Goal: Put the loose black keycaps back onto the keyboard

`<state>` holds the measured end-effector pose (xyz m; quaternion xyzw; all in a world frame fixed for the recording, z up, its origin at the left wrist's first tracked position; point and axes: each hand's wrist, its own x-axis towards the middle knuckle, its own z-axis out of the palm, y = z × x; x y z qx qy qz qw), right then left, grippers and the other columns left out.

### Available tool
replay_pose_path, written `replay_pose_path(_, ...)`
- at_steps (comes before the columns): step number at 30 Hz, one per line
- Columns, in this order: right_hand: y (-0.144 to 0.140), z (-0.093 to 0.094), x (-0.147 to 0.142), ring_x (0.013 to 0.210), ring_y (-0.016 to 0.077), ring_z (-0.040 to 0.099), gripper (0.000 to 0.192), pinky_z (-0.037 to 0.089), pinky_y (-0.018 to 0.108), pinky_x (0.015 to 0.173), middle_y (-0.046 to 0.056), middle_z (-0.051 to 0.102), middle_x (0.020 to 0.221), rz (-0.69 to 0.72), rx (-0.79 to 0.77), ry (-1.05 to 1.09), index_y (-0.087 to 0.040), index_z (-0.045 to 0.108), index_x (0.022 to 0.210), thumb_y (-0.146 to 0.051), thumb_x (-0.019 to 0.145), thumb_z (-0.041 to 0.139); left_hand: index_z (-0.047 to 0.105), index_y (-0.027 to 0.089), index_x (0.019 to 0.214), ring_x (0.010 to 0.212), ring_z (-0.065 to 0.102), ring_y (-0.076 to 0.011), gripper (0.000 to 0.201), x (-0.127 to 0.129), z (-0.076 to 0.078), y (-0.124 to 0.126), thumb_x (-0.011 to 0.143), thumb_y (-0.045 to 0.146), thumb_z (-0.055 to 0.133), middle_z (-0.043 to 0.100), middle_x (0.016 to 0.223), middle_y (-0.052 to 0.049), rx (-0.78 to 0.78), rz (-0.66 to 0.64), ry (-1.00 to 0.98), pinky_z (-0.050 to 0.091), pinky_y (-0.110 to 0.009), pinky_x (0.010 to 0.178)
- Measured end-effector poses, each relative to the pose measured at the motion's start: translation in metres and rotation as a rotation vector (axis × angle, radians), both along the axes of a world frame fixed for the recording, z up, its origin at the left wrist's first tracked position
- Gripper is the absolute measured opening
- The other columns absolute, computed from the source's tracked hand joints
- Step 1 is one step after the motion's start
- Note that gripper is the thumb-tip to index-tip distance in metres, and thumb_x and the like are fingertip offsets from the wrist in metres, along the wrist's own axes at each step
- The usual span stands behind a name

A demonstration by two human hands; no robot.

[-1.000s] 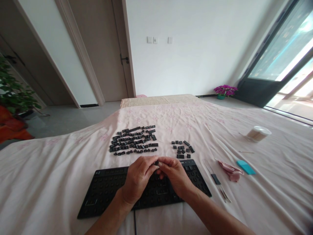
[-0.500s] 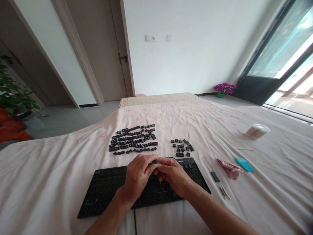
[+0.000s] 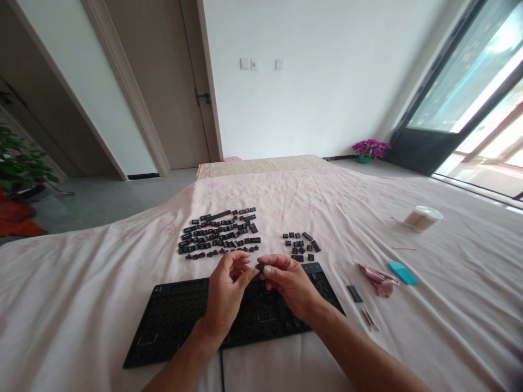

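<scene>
A black keyboard [image 3: 171, 321] stripped of its keycaps lies on the pink sheet [image 3: 81, 283] in front of me. Above its middle my left hand [image 3: 226, 296] and my right hand [image 3: 288, 286] meet at the fingertips, pinching one small black keycap [image 3: 260, 267] between them. Beyond the keyboard lies a large pile of black keycaps [image 3: 218, 231] at centre left. A smaller group of keycaps [image 3: 300, 245] sits to its right, just past my right hand.
Right of the keyboard lie tweezers with a black grip [image 3: 357, 299], a crumpled pink cloth [image 3: 378, 277] and a small teal block [image 3: 402, 272]. Farther right stands a round container of cotton swabs [image 3: 423, 218]. A door, a potted plant and purple flowers stand beyond the bed.
Both hands have lifted slightly off the keyboard with the keycap still between them. My left fingers have spread a little. The view has shifted a bit to the right.
</scene>
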<state>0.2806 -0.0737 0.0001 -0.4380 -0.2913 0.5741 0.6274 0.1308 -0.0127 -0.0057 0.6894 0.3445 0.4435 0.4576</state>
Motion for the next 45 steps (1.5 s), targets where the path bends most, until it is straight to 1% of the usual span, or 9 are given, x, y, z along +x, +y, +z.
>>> replay_pose_path(5,-0.002,0.001,-0.006,0.088,0.0162,0.057,0.018,0.045,0.028,0.08,0.0,0.064,0.089,-0.121,0.206,-0.229,-0.025,0.076,0.084,-0.027,0.067,0.079,0.058,0.018,0.091,0.075,0.064,-0.0107,0.028,0.007,0.008,-0.005,0.075,0.035,0.073,0.066,0.086,0.0,-0.683,-0.269,-0.313,0.052,-0.02,0.064)
replay_pose_path(10,-0.002,-0.001,-0.007,0.085,0.0164,0.056,0.016,0.045,0.028,0.077,0.0,0.061,0.086,-0.132,0.222,-0.373,-0.027,0.075,0.088,-0.028,0.072,0.075,0.057,0.017,0.083,0.07,0.062,-0.0069,0.031,0.008,0.005,-0.006,0.067,0.029,0.08,0.064,0.08,0.003,-0.885,-0.281,-0.443,0.049,-0.015,0.061)
replay_pose_path(17,-0.021,0.022,0.008,0.081,0.0174,0.059,0.023,0.044,0.03,0.077,0.002,0.067,0.084,-0.058,0.281,-1.21,-0.032,0.073,0.104,-0.025,0.083,0.067,0.056,0.016,0.083,0.067,0.061,-0.0103,0.036,0.004,0.004,-0.003,0.066,0.037,0.079,0.063,0.071,0.001,-0.704,-0.277,-0.161,0.047,-0.019,0.059)
replay_pose_path(20,-0.034,0.03,0.003,0.082,0.0167,0.059,0.026,0.044,0.028,0.077,0.002,0.068,0.086,-0.034,0.293,-1.412,-0.032,0.069,0.112,-0.025,0.088,0.06,0.056,0.015,0.085,0.066,0.062,-0.0135,0.042,0.004,0.007,-0.006,0.062,0.041,0.08,0.064,0.069,0.0,-0.66,-0.304,-0.074,0.046,-0.022,0.059)
replay_pose_path(24,-0.05,0.027,0.007,0.083,0.015,0.06,0.023,0.045,0.025,0.076,0.001,0.068,0.087,-0.03,0.259,-1.48,-0.03,0.071,0.107,-0.022,0.089,0.058,0.058,0.015,0.089,0.071,0.063,-0.0167,0.045,0.006,0.01,-0.013,0.064,0.046,0.077,0.066,0.074,-0.003,-0.64,-0.395,0.033,0.047,-0.025,0.061)
replay_pose_path(27,-0.062,0.018,0.035,0.084,0.0145,0.062,0.018,0.047,0.025,0.078,0.001,0.068,0.091,-0.152,0.188,-1.424,-0.027,0.072,0.101,-0.023,0.087,0.061,0.06,0.016,0.092,0.079,0.064,-0.0194,0.039,0.006,0.009,-0.012,0.073,0.049,0.067,0.069,0.083,-0.005,-0.505,-0.432,0.162,0.049,-0.028,0.068)
replay_pose_path(29,-0.069,0.009,0.065,0.085,0.0154,0.063,0.016,0.048,0.026,0.079,0.001,0.068,0.091,-0.27,0.119,-1.413,-0.025,0.073,0.097,-0.025,0.086,0.061,0.063,0.019,0.089,0.083,0.063,-0.0201,0.03,0.004,0.005,-0.007,0.078,0.047,0.062,0.069,0.087,-0.004,-0.284,-0.332,0.292,0.048,-0.031,0.076)
replay_pose_path(34,-0.079,-0.01,0.121,0.083,0.018,0.063,0.017,0.046,0.03,0.075,0.002,0.068,0.089,-0.268,-0.035,-1.581,-0.028,0.075,0.096,-0.03,0.087,0.06,0.065,0.024,0.087,0.096,0.059,-0.0224,0.014,-0.001,-0.009,0.009,0.081,0.035,0.059,0.068,0.094,-0.001,0.212,-0.069,0.519,0.041,-0.035,0.089)
replay_pose_path(45,-0.076,-0.006,0.12,0.079,0.0157,0.058,0.019,0.037,0.027,0.069,0.0,0.065,0.084,-0.065,-0.047,-1.797,-0.029,0.073,0.094,-0.029,0.092,0.054,0.064,0.024,0.091,0.095,0.059,-0.0208,0.014,-0.004,-0.025,0.013,0.083,0.033,0.058,0.068,0.096,-0.001,0.287,-0.091,0.631,0.041,-0.034,0.087)
